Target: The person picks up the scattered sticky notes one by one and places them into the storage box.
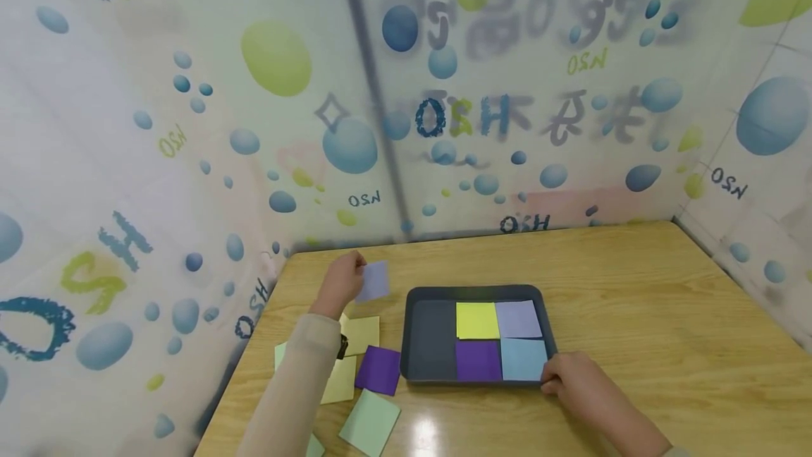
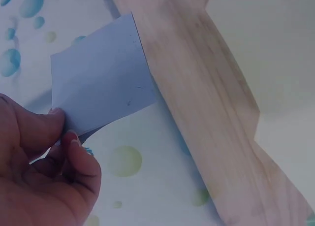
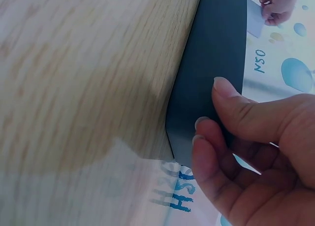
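Hands: left hand (image 1: 341,282) pinches a pale blue square (image 1: 373,281) lifted off the surface (image 1: 634,316), just left of the dark tray (image 1: 431,340); right hand (image 1: 574,379) grips the tray's near right corner. Tray holds yellow-green (image 1: 477,320), lavender (image 1: 518,319), purple (image 1: 478,360), light blue (image 1: 524,358) squares; left column bare

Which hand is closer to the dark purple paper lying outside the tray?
The left. The left hand is lifted just above the dark purple paper, pinching a pale blue sheet. The right hand grips the tray at its far corner, across from that paper.
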Motion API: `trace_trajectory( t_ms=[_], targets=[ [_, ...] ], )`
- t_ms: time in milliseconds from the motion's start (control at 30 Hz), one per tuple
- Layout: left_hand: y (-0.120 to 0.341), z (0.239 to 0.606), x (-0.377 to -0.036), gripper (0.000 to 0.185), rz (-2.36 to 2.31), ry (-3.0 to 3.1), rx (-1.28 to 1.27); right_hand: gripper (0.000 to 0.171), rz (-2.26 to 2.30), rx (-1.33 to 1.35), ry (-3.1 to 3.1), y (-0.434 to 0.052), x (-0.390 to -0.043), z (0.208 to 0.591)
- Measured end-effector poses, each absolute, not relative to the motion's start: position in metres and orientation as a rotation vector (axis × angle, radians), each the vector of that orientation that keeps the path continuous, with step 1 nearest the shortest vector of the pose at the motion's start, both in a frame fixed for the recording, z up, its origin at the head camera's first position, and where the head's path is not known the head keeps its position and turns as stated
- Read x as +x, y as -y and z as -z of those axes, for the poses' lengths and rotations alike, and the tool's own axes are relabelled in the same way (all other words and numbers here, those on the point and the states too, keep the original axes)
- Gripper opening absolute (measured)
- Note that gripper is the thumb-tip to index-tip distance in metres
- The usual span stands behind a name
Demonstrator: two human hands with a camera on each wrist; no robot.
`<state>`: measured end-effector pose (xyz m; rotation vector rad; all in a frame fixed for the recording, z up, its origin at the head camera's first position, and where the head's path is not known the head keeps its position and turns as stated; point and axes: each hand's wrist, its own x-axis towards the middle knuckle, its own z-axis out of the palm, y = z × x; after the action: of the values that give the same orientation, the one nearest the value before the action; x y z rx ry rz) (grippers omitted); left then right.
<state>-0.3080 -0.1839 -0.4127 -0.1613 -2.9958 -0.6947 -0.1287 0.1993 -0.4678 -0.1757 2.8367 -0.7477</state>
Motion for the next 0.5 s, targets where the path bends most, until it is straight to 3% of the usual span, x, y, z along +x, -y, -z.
trace_trajectory(
  t_ms=[500],
  targets=[
    [0.133,0.4,-0.296,0.015,0.824,2.936,-0.324,0.011,0.729,-0.168,-2.84,-0.2,-0.13,0.469]
  ],
)
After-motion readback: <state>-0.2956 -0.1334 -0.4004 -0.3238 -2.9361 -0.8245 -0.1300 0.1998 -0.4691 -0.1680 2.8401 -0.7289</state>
